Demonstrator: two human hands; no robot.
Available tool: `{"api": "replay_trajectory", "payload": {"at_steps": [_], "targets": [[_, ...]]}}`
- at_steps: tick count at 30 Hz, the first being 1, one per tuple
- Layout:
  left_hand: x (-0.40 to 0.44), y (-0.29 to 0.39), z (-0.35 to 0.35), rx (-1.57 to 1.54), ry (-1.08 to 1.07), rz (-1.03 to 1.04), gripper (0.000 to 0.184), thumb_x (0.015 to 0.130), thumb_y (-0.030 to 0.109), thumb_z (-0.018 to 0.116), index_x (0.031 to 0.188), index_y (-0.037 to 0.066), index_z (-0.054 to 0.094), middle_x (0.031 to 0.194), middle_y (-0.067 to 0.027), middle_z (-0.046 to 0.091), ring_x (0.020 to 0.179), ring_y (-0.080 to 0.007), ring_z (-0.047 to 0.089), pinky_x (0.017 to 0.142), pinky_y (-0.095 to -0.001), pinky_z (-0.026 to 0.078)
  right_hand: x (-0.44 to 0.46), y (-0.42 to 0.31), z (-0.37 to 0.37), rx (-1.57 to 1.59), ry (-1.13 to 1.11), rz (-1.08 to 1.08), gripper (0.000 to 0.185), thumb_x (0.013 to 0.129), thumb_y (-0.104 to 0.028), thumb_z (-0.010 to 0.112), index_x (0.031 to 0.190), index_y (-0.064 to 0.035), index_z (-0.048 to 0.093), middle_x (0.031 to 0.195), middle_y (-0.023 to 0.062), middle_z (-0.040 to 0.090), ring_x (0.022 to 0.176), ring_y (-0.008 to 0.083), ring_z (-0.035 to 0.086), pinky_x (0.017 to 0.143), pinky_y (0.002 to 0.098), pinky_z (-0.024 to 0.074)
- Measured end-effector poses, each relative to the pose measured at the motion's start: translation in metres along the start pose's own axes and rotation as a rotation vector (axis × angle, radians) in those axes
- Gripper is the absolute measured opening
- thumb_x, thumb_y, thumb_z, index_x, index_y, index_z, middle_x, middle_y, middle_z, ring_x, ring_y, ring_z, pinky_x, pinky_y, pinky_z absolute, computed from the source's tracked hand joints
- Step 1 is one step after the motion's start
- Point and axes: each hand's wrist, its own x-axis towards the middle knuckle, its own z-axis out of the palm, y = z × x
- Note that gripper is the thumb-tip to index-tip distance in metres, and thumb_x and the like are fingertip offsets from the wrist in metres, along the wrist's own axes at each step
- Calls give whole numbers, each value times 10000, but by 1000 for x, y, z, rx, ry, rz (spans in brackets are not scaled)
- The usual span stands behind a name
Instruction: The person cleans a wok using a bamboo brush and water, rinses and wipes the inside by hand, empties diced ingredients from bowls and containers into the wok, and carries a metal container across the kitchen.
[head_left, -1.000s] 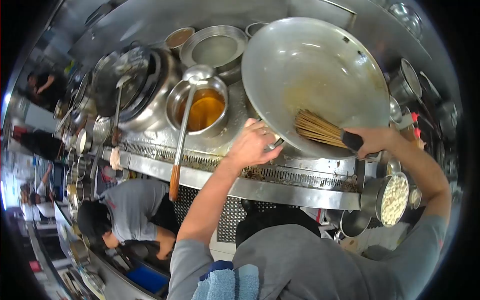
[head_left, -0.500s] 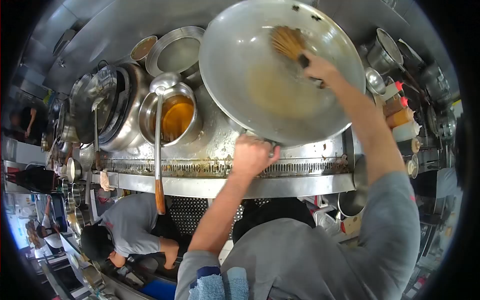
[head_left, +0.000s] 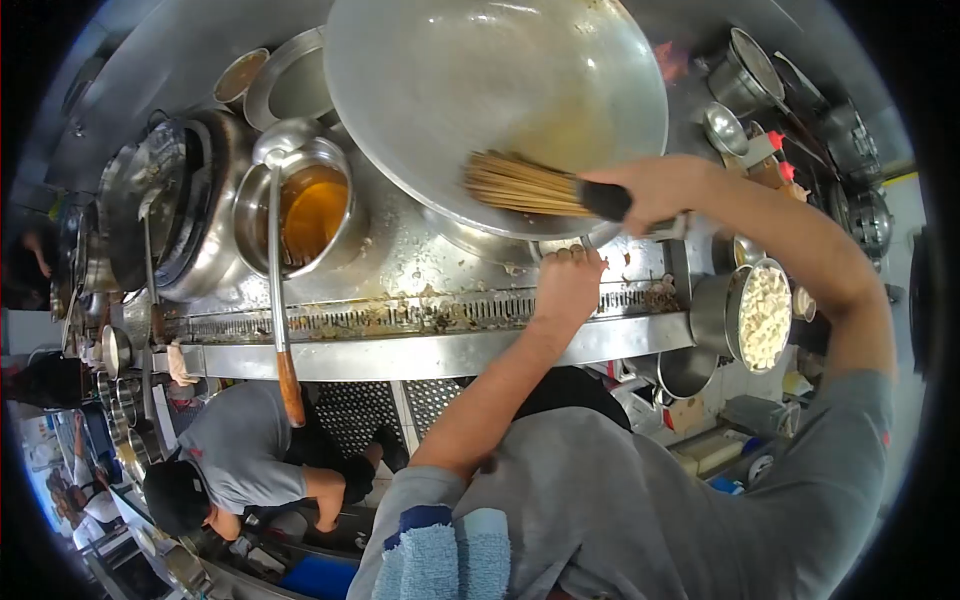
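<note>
- Wok (head_left: 450,100): in front of you, over the steel counter (head_left: 390,255), far rim cropped; yellowish liquid (head_left: 570,130) inside.
- Right hand (head_left: 665,195): your fingers are clamped on the brush (head_left: 550,190) by its dark end; bristles (head_left: 505,182) point left, low by the near wall. Tips blurred, can't tell contact.
- Left hand (head_left: 572,285): your fingers are curled together on the wok's near edge; exact hold partly hidden.
- Press bristles flat to the curve, overlap strokes; brace with your left so it doesn't rock.
- Ease off near the rim; liquid could splash.
- 1 ladle (head_left: 276,250) lies across the pot (head_left: 328,163); mind it.
</note>
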Motion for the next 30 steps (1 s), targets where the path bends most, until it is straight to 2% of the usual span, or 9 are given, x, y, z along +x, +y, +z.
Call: {"api": "replay_trajectory", "payload": {"at_steps": [2, 6, 8, 10, 16, 19, 24, 28, 30], "targets": [[1, 0, -2, -6, -25, 1, 280, 915, 336, 622, 802, 79, 620, 734, -75, 657, 718, -232, 666, 650, -371, 505, -25, 36, -1, -252, 29, -1, 1042, 599, -176, 780, 1534, -206, 321, 1035, 214, 697, 914, 340, 696, 823, 399, 546], [-1, 2, -4, -23, -40, -23, 263, 913, 325, 622, 805, 85, 632, 742, -68, 672, 732, -224, 664, 673, -368, 485, -8, 66, -27, -350, 163, 327, 986, 640, -134, 734, 1527, -282, 329, 1052, 241, 686, 895, 368, 696, 793, 424, 552], [0, 2, -4, -30, -47, -36, 260, 912, 322, 623, 804, 86, 633, 726, -64, 668, 727, -223, 663, 673, -369, 483, 57, 128, -21, -325, 469, 215, 947, 664, -124, 707, 1514, -319, 338, 1025, 225, 697, 814, 339, 704, 692, 429, 562], [-1, 2, -3, -34, -28, -38, 260, 912, 322, 622, 806, 85, 633, 735, -68, 669, 732, -224, 660, 682, -369, 483, 64, 70, -35, 182, 427, 357, 867, 682, -133, 702, 1475, -292, 388, 960, 188, 689, 771, 314, 696, 587, 434, 566], [-5, 1, 1, 33, 13, 24, 170, 892, 241, 590, 875, 77, 630, 840, -80, 661, 826, -227, 638, 756, -368, 467, 98, -6, -35, 380, 425, 114, 724, 663, -171, 735, 1345, -211, 494, 901, 136, 648, 652, 303, 670, 475, 423, 563], [-12, -3, 1, 118, 54, 79, 125, 849, 153, 560, 922, 76, 627, 891, -79, 639, 889, -244, 618, 846, -372, 457, 69, -59, -20, 324, 311, 92, 770, 664, -167, 733, 1384, -245, 471, 963, 144, 640, 708, 295, 687, 506, 424, 600], [-17, -6, -7, 104, 101, 117, 134, 830, 141, 567, 931, 80, 630, 913, -88, 655, 895, -243, 627, 822, -366, 456, -10, -86, 1, 143, 71, 170, 950, 647, -130, 729, 1505, -292, 355, 1060, 146, 626, 736, 276, 688, 535, 410, 612], [-19, -13, -19, 90, 72, 143, 133, 816, 133, 575, 919, 78, 640, 916, -96, 672, 869, -243, 641, 797, -369, 466, -74, -22, 33, -41, 12, 306, 1042, 619, -130, 749, 1549, -248, 295, 987, 189, 679, 843, 326, 691, 778, 423, 550], [-21, -14, -19, 84, 58, 143, 131, 811, 130, 578, 912, 79, 644, 906, -94, 675, 854, -240, 645, 781, -370, 471, -91, 38, 61, -381, 219, 152, 1047, 618, -144, 760, 1549, -252, 291, 971, 217, 699, 878, 367, 688, 821, 428, 544]]}}
